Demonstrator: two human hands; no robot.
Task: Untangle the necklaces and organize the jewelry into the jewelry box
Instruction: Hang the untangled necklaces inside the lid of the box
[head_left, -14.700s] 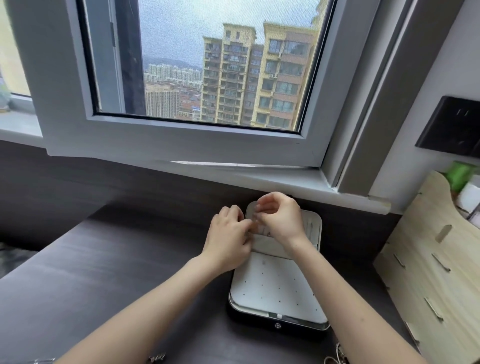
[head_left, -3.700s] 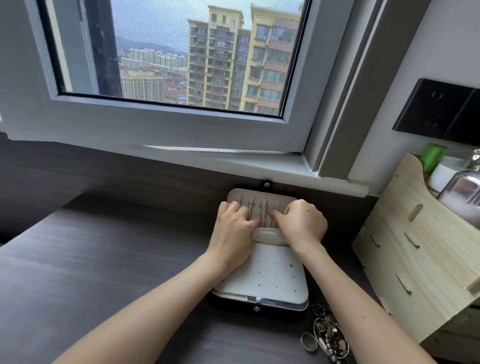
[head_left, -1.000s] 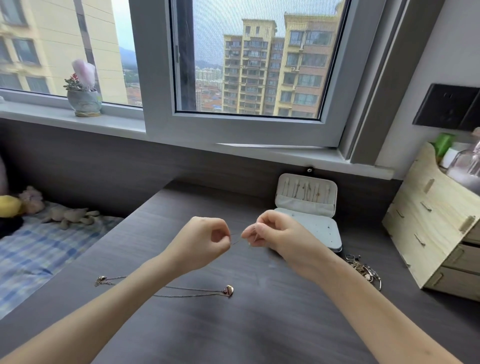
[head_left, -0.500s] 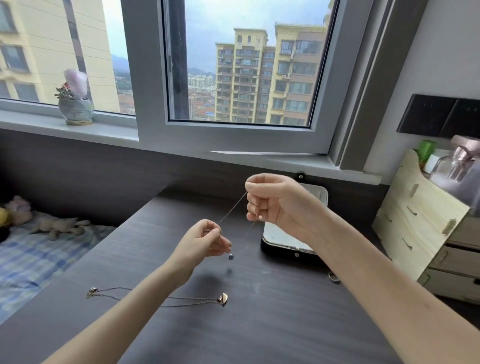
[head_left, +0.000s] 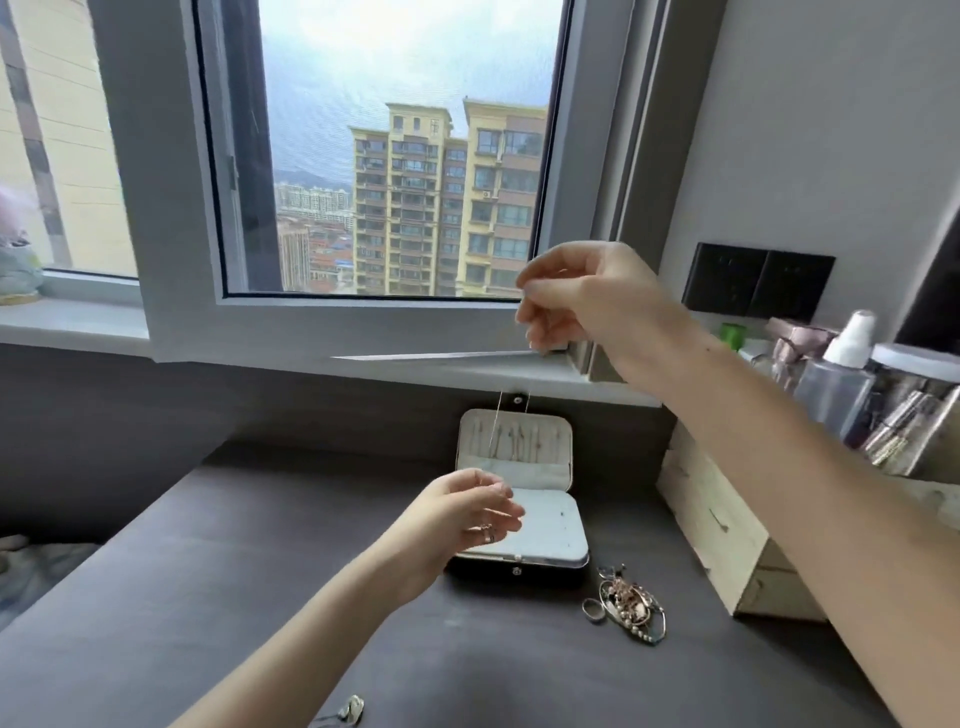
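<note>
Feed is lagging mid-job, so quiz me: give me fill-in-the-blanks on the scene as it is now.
The right hand pinches the thin chain ____ the left hand.
The jewelry box lies ____ on the desk.
The tangled jewelry pile sits ____ of the box.
Missing words: above; open; right.

Your thin chain (head_left: 496, 421) hangs nearly straight down, top end pinched in your raised right hand (head_left: 587, 301). The lower end meets your left hand (head_left: 462, 514), though it's hard to tell if those fingers grip it, and a small charm (head_left: 487, 532) shows just under them. Behind it the jewelry box (head_left: 550, 525) sits open, lid upright with a row of chains hung inside and a white dotted panel flat over the black base. The tangled pile (head_left: 631, 608) of gold and pearl pieces lies near the box's front right corner, with a plain ring (head_left: 593, 611) just beside it.
</note>
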